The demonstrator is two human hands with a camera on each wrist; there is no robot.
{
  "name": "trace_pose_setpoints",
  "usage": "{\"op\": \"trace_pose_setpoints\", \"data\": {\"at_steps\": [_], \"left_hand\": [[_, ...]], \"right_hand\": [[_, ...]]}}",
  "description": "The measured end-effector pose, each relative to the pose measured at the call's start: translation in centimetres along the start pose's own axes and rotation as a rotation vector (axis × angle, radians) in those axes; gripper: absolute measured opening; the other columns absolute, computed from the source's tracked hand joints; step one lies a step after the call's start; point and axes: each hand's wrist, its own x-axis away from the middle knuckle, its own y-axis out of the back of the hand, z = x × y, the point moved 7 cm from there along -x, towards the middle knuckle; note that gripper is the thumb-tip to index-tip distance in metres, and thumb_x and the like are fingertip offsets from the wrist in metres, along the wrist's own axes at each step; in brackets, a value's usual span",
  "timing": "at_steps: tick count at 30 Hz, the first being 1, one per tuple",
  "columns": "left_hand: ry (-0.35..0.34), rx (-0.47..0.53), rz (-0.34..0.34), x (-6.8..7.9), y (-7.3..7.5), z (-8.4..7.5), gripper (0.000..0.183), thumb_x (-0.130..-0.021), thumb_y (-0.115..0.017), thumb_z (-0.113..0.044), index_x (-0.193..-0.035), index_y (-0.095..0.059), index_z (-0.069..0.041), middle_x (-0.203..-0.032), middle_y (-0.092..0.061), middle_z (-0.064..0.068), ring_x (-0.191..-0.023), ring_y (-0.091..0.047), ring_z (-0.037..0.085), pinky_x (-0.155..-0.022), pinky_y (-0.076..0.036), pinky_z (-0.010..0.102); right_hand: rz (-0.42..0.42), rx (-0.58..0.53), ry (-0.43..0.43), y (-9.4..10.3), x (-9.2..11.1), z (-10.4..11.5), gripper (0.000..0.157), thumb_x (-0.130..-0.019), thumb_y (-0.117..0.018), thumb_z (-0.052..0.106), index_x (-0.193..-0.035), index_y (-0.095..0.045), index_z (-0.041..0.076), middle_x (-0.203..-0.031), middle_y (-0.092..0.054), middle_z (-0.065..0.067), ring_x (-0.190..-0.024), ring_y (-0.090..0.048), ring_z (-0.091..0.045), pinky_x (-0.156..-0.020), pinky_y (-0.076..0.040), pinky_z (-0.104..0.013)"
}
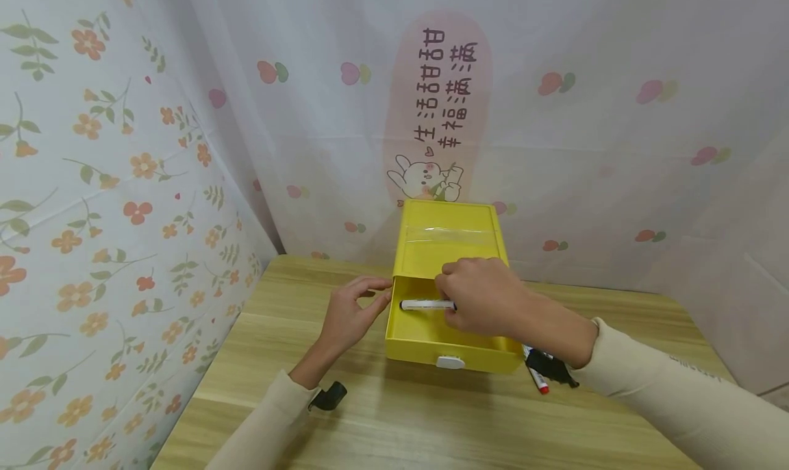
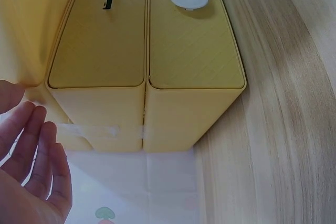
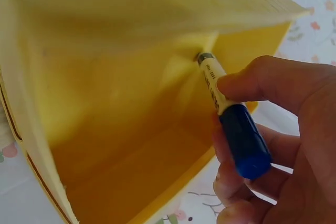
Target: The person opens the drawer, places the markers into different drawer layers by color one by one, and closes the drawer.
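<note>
The drawer (image 1: 413,351) is standing open, giving access from above; the left hand (image 1: 353,312), fingers loose, is poising beside it, perhaps for steadying; the right hand (image 1: 483,295) is pinching a marker (image 1: 425,305) crosswise inside, likely for control

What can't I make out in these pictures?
Head view: the held marker, its cap mostly behind the right hand.
Head view: the number of loose markers, partly covered by the black wrist attachment.
Left wrist view: part of the left hand, cut off by the edge.
Right wrist view: most of the marker's lettering, too small and blurred.
</note>
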Motion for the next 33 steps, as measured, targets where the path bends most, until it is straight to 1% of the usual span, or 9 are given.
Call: {"op": "trace_pose_setpoints", "data": {"at_steps": [5, 7, 12, 16, 19, 22, 28, 33], "left_hand": [[-0.009, -0.003, -0.004, -0.1, 0.0, -0.1, 0.018, -0.098, -0.082, -0.004, -0.116, -0.084, -0.003, -0.114, -0.082, 0.009, -0.103, -0.078, 0.03, -0.089, -0.066, 0.051], [-0.011, -0.002, -0.004, -0.1, 0.0, -0.1, 0.018, -0.098, -0.082, -0.004, -0.116, -0.084, -0.003, -0.114, -0.082, 0.008, -0.103, -0.079, 0.029, -0.089, -0.066, 0.05], [-0.011, 0.009, 0.001, 0.0, 0.0, -0.1, 0.018, -0.098, -0.082, -0.004, -0.116, -0.084, -0.003, -0.115, -0.082, 0.008, -0.103, -0.078, 0.03, -0.09, -0.065, 0.055], [-0.005, 0.009, 0.007, 0.1, 0.0, -0.1, 0.019, -0.099, -0.082, -0.006, -0.118, -0.084, -0.004, -0.115, -0.082, 0.007, -0.104, -0.078, 0.029, -0.089, -0.065, 0.058], [-0.004, 0.013, 0.01, 0.1, 0.0, -0.1, 0.019, -0.1, -0.082, -0.007, -0.118, -0.084, -0.004, -0.115, -0.082, 0.006, -0.105, -0.078, 0.029, -0.089, -0.064, 0.059], [-0.008, 0.019, 0.01, 0.1, 0.0, -0.2, 0.019, -0.1, -0.082, -0.006, -0.118, -0.084, -0.003, -0.115, -0.082, 0.007, -0.106, -0.078, 0.03, -0.089, -0.064, 0.061], [-0.008, 0.018, 0.01, 0.1, 0.1, -0.3, 0.019, -0.099, -0.081, -0.006, -0.117, -0.084, -0.002, -0.115, -0.082, 0.009, -0.105, -0.078, 0.031, -0.089, -0.065, 0.059], [-0.005, 0.015, 0.011, 0.0, 0.1, -0.3, 0.018, -0.099, -0.082, -0.006, -0.117, -0.084, -0.002, -0.115, -0.082, 0.009, -0.106, -0.078, 0.031, -0.09, -0.065, 0.058]], "right_hand": [[0.025, 0.028, 0.025, -0.4, 0.1, 0.4, 0.029, -0.09, -0.082, 0.02, -0.074, -0.058, 0.018, -0.075, -0.054, 0.005, -0.059, -0.048, -0.015, -0.051, -0.045, -0.031], [0.028, 0.025, 0.032, -0.7, 0.2, 0.6, 0.033, -0.089, -0.082, 0.02, -0.07, -0.056, 0.018, -0.072, -0.053, 0.005, -0.057, -0.045, -0.014, -0.049, -0.04, -0.029], [0.037, 0.003, 0.051, -1.1, 0.4, 0.9, 0.04, -0.091, -0.082, 0.018, -0.064, -0.052, 0.018, -0.063, -0.045, 0.005, -0.053, -0.036, -0.012, -0.047, -0.028, -0.027], [0.059, -0.02, 0.043, -1.4, 0.4, 0.9, 0.043, -0.094, -0.083, 0.02, -0.063, -0.053, 0.017, -0.06, -0.039, 0.006, -0.052, -0.035, -0.011, -0.047, -0.025, -0.026], [0.083, -0.046, 0.035, -1.7, 0.4, 1.0, 0.043, -0.094, -0.084, 0.02, -0.063, -0.055, 0.018, -0.059, -0.039, 0.006, -0.052, -0.035, -0.011, -0.047, -0.026, -0.026], [0.111, -0.085, 0.025, -2.0, 0.3, 1.0, 0.041, -0.093, -0.086, 0.019, -0.063, -0.057, 0.019, -0.059, -0.041, 0.007, -0.052, -0.036, -0.011, -0.047, -0.029, -0.027], [0.16, -0.16, 0.005, -2.7, 0.2, 0.8, 0.036, -0.09, -0.091, 0.021, -0.066, -0.064, 0.021, -0.061, -0.051, 0.008, -0.054, -0.045, -0.011, -0.048, -0.037, -0.027], [0.178, -0.167, 0.002, -2.9, 0.0, 0.8, 0.03, -0.091, -0.091, 0.021, -0.07, -0.07, 0.02, -0.064, -0.055, 0.009, -0.056, -0.051, -0.012, -0.05, -0.044, -0.028]]}}
